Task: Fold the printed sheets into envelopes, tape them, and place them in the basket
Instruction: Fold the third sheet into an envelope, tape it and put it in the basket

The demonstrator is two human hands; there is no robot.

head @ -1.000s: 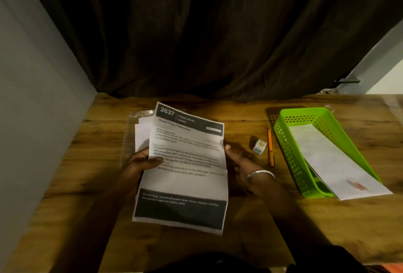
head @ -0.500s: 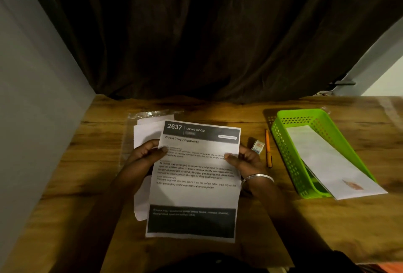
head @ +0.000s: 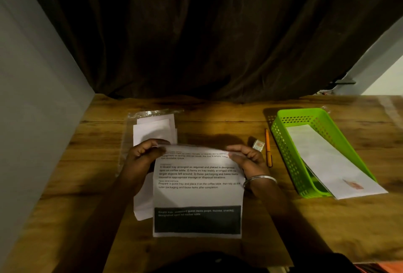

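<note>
While the printed sheet (head: 197, 192) is lying flat on the bench (head: 283, 229) with its long axis running toward the person, both hands are pinching its far edge: left hand (head: 144, 155) at the left corner, right hand (head: 246, 157) at the right, fingers (head: 234, 149) clenched on the paper. That edge is curling over toward the person, so the fold probably comes nearward. Right of the right-hand fingers, a pen (head: 267, 147) and small tape roll (head: 258, 144) are sitting close, the green basket (head: 285, 159) beyond.
</note>
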